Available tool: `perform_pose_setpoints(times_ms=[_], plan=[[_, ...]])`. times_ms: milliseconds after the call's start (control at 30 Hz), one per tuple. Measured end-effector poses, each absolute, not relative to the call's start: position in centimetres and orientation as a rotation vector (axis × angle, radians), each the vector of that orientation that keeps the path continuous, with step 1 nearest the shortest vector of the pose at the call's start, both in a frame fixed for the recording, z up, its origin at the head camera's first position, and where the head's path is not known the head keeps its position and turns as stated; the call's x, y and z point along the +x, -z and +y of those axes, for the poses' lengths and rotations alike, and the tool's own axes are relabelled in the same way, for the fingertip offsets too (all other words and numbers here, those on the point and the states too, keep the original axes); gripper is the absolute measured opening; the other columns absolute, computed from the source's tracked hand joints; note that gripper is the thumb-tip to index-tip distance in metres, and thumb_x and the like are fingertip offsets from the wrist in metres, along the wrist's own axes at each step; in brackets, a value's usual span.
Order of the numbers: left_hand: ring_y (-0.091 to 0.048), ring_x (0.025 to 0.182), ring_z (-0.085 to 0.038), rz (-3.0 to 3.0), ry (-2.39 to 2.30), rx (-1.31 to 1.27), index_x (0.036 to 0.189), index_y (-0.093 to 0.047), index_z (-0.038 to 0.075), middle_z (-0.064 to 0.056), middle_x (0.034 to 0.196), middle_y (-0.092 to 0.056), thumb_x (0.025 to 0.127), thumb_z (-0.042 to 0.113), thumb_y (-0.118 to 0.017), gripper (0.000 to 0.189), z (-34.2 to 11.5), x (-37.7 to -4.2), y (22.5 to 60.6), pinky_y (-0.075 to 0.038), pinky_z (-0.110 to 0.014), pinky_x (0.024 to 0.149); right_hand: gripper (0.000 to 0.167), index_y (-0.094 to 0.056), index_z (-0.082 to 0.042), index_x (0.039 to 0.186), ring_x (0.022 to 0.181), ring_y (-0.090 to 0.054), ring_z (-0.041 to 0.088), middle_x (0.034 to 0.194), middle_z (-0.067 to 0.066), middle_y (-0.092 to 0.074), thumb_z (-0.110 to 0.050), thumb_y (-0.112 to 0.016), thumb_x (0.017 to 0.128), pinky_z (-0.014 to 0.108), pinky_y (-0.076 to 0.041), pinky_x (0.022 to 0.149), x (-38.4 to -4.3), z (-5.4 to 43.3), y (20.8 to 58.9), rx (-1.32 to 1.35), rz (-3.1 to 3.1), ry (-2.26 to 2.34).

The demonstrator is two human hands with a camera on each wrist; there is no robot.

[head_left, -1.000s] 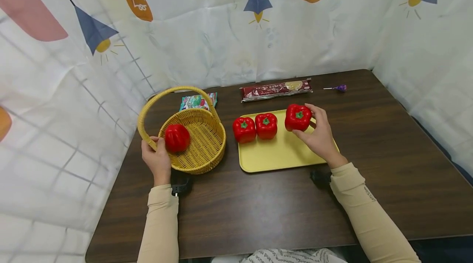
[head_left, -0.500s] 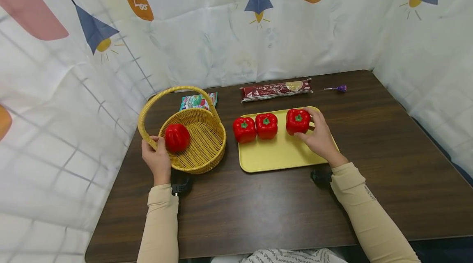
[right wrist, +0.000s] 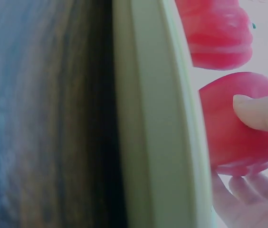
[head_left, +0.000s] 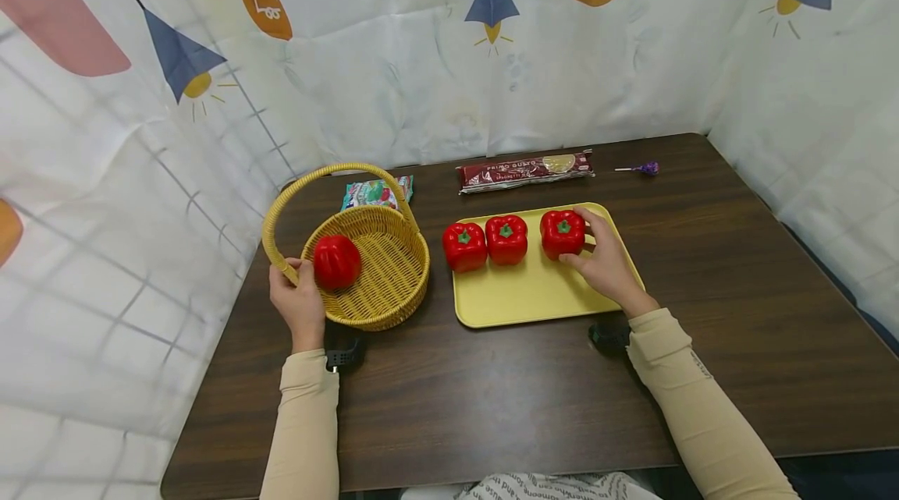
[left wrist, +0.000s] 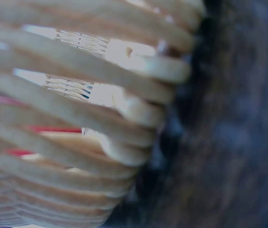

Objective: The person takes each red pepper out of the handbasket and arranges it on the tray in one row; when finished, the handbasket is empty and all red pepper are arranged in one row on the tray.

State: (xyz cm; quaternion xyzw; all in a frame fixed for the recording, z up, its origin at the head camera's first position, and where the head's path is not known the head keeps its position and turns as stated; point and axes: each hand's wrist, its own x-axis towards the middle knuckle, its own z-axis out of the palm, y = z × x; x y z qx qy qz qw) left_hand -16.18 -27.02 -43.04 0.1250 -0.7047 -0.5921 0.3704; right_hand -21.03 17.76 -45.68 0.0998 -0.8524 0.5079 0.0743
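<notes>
My right hand grips a red bell pepper at the right of the yellow tray, thumb on its near side and fingers behind. In the right wrist view the thumb presses the side of that pepper, just past the tray's rim. Two more red bell peppers stand side by side at the tray's left. With my left hand I hold the handle of a yellow wicker basket; another red pepper lies inside. Blurred basket weave fills the left wrist view.
Behind the basket lies a colourful snack packet. A dark red spaghetti pack and a purple lollipop lie along the back of the dark wooden table. Patterned white cloth hangs behind and at the sides.
The pepper in my right hand has come down onto the tray and shifted slightly left toward the other two. My left hand and the basket stay as they were.
</notes>
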Motion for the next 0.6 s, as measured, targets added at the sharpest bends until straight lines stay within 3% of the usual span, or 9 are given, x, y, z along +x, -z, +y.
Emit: perform_pose_setpoints(times_ms=[300, 600], plan=[[-0.04, 0.069, -0.012, -1.823, 1.526, 0.317, 0.106, -0.049, -0.013, 0.005, 0.081, -0.049, 0.095, 0.005, -0.055, 0.022, -27.08, -16.15, 42.99, -0.034, -0.024, 0.06, 0.074, -0.032, -0.006, 0.149, 0.127, -0.043, 0.044, 0.146, 0.021, -0.036, -0.019, -0.072, 0.088, 0.056, -0.044, 0.096, -20.89, 17.69, 45.62, 0.277, -2.567, -1.577], [-0.041, 0.069, -0.012, -1.828, 1.522, 0.331, 0.105, -0.05, -0.011, 0.006, 0.081, -0.048, 0.095, 0.007, -0.055, 0.021, -27.07, -16.19, 43.05, -0.035, -0.025, 0.061, 0.071, -0.035, -0.007, 0.149, 0.122, -0.049, 0.043, 0.143, 0.021, -0.039, -0.02, -0.072, 0.089, 0.055, -0.048, 0.092, -21.03, 17.57, 45.98, 0.277, -2.545, -1.565]])
